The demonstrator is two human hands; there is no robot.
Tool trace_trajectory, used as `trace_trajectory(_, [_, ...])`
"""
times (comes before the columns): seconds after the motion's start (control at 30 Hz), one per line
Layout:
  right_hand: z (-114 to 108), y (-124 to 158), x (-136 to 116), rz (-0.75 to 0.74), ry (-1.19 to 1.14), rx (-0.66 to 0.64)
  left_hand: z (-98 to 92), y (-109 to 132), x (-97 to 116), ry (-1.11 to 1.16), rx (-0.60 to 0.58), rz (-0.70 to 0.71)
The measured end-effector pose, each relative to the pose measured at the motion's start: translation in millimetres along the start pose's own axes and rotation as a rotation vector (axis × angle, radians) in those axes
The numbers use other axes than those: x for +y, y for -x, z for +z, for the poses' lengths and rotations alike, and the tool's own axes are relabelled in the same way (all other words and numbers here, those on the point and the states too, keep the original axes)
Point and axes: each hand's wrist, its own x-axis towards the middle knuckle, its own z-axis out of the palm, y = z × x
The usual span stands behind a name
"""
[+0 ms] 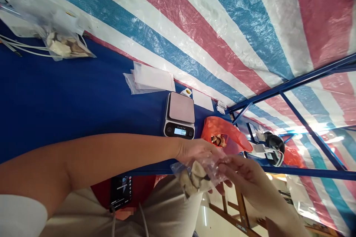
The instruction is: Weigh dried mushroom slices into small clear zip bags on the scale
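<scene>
A clear plastic bag of pale, dark-edged pieces that look like dried mushrooms hangs over my lap, just off the table's near edge. My left hand reaches across and grips the bag's upper part, its fingers partly hidden by the film. At the bag's upper right end, my right hand pinches the plastic between thumb and fingers. Beyond my left wrist stands a digital kitchen scale with nothing on its plate and its display lit. An open red plastic bag holding similar pieces sits right of the scale.
Flat plastic bags lie behind the scale on the blue table. Another filled bag and white cables are at far left. A phone rests at my lap. Blue metal bars and striped sheeting border the table.
</scene>
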Motion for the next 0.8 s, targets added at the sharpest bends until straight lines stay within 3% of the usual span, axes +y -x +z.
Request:
trace_trajectory(0.13, [-16.0, 2.5, 1.4, -0.033, -0.088, 0.290, 3.2, 24.8, 37.5, -0.295, 0.121, -0.050])
trace_trajectory(0.23, [-19.5, -4.6, 5.2, -0.059, -0.104, 0.432, 6.7, 45.3, 70.2, -0.583, 0.348, -0.015])
trace_trajectory(0.4, [1.4, -59.3, 0.1, -0.121, -0.445, 0.590, 3.3, 86.6, 115.6, -0.934, 0.647, -0.034])
trace_trajectory(0.6, [24.8, -141.7, -8.1, -0.080, -0.716, 0.645, -13.2, 139.8, 150.5, -1.088, 1.284, 0.201])
trace_trajectory(0.7, [28.1, -146.8, 8.5, -0.051, -0.726, 0.736, -9.5, 156.5, 166.1, -1.093, 1.509, 0.337])
trace_trajectory(0.8, [38.2, -125.8, 34.5, -0.071, -0.675, 0.878, 2.1, 163.0, 178.4, -1.138, 1.593, 0.497])
